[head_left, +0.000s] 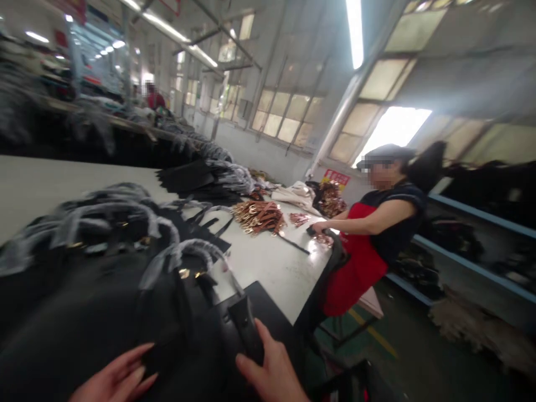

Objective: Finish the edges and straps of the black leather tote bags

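My right hand [274,363] is closed around a black leather strap [247,329], thumb on one side and fingers on the other. A narrow part of the strap runs up and away from it. At the lower left, my left hand [119,377] has its fingertips partly covered by a dark black leather piece [165,354], which it appears to grip at the edge. Black bags [84,312] lie under and beyond both hands, blurred. Their handles [195,248] are wrapped in clear plastic, with gold-coloured fittings at the base.
Brown straps with buckles [259,216] are heaped on the white table [268,268]. A co-worker in a red apron [355,262] works at its right edge. More wrapped handles and black pieces [188,178] lie behind. Shelves [481,218] with dark goods stand right.
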`<action>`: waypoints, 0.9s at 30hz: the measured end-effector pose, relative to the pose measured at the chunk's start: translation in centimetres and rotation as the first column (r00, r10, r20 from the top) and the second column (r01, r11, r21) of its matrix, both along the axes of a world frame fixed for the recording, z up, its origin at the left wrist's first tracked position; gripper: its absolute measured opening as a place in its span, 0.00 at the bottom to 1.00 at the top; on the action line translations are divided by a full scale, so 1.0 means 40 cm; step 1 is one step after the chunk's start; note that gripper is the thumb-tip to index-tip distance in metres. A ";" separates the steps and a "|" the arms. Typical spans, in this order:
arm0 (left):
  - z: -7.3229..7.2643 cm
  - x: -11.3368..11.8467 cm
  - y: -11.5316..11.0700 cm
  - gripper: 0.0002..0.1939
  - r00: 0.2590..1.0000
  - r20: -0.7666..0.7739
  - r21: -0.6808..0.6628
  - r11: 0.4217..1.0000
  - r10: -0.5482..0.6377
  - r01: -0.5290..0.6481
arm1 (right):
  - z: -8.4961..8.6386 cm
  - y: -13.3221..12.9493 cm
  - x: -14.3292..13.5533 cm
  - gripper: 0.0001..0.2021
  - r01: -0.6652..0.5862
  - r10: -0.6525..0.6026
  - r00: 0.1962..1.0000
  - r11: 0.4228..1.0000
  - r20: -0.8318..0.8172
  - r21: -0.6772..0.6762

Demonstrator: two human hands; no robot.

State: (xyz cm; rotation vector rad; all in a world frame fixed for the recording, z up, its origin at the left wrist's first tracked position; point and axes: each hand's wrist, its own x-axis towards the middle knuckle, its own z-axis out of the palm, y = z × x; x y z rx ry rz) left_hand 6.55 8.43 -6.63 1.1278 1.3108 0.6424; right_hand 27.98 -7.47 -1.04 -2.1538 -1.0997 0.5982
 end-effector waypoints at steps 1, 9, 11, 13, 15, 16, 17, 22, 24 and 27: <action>0.004 -0.011 -0.014 0.28 0.998 0.056 -0.013 1.000 0.002 -0.001 | 0.004 -0.014 -0.012 0.33 -0.026 0.026 0.999 1.000 -0.034 -0.009; -0.021 -0.016 -0.019 0.17 0.959 0.280 -0.011 0.999 -0.048 0.054 | -0.019 -0.012 -0.038 0.33 -0.282 0.250 0.944 0.950 -0.216 -0.133; -0.022 -0.018 -0.020 0.14 0.964 0.262 -0.019 0.998 -0.051 0.058 | -0.012 -0.001 -0.058 0.33 -0.316 0.275 0.929 0.937 -0.247 -0.146; -0.019 -0.025 -0.019 0.13 0.947 0.309 -0.031 0.994 -0.091 0.105 | 0.003 0.016 -0.081 0.32 -0.358 0.303 0.909 0.919 -0.287 -0.164; -0.015 -0.035 -0.016 0.13 0.905 0.396 -0.047 0.980 -0.158 0.192 | 0.025 0.036 -0.102 0.30 -0.410 0.332 0.878 0.894 -0.345 -0.183; -0.014 -0.040 -0.014 0.14 0.881 0.436 -0.056 0.972 -0.182 0.228 | 0.037 0.046 -0.110 0.29 -0.435 0.344 0.860 0.880 -0.377 -0.190; -0.012 -0.045 -0.011 0.15 0.863 0.467 -0.065 0.966 -0.194 0.252 | 0.049 0.056 -0.117 0.29 -0.460 0.355 0.842 0.866 -0.407 -0.197; -0.010 -0.056 -0.005 0.19 0.837 0.523 -0.101 0.963 -0.163 0.251 | 0.099 0.098 -0.139 0.27 -0.512 0.345 0.796 0.823 -0.498 -0.248; -0.008 -0.055 -0.006 0.18 0.823 0.541 -0.100 0.958 -0.174 0.269 | 0.111 0.123 -0.148 0.25 -0.525 0.356 0.790 0.813 -0.499 -0.250; -0.006 -0.051 -0.010 0.15 0.823 0.544 -0.076 0.968 -0.161 0.239 | 0.120 0.166 -0.157 0.23 -0.504 0.385 0.828 0.830 -0.409 -0.240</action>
